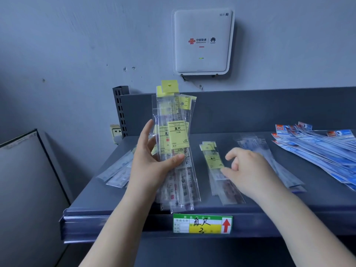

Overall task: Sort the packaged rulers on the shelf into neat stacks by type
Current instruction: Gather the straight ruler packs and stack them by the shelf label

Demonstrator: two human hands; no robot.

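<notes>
Between the thumb and curled fingers of the left hand (152, 160), a bundle of yellow-labelled rulers (176, 143) in clear sleeves stands nearly upright, its lower end at the front edge of the grey shelf (269, 205). Just right of those fingers, the right hand (248, 170) hovers with loosely bent fingers grasping nothing, fingertips at a small yellow-labelled stack (213, 160) lying flat. Beyond its knuckles lie clear packets (256, 143), and farther right a fan of blue-packaged rulers (317, 149). Behind the left fingers lie more sleeves (115, 170).
</notes>
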